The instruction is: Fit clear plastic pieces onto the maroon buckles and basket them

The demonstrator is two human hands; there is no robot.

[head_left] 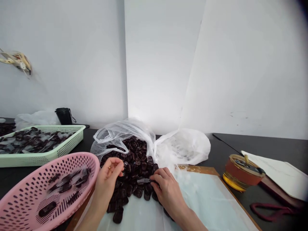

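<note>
Dark brown plastic pieces (134, 166) spill out of an open clear bag (120, 133) onto a pale sheet (204, 195) on the table (271, 144); both hands are working at the near edge of that pile.

Nearest: one stray piece (117, 216) lies on the sheet between the two forearms, apart from the heap.

Left hand (108, 178): fingers curled in, thumb and fingertips pinched on a small piece (123, 173) at the pile's left edge. Grip is closed to a pinch, not a fist. The pile lies directly to its right and slightly beyond it.

Right hand (167, 187): knuckles up, fingers bent down onto the pile's near-right edge, holding a small grey strip (143, 181) at its fingertips. The strip's long axis runs left-right, pointing toward the left hand. The two hands are near each other, with the strip tip and the pinched piece close but not touching.

Key relation: the pile sits between and just beyond both hands, so both are about equally near it. The pink basket (29, 205), holding a few pieces, is just beside the left forearm, so the left hand is the nearer one to it.

Farther out: a green tray (48, 155) of more pieces is at far left, and a round orange-and-gold tin (240, 175) is well off to the right. A white wall stands behind.
</note>
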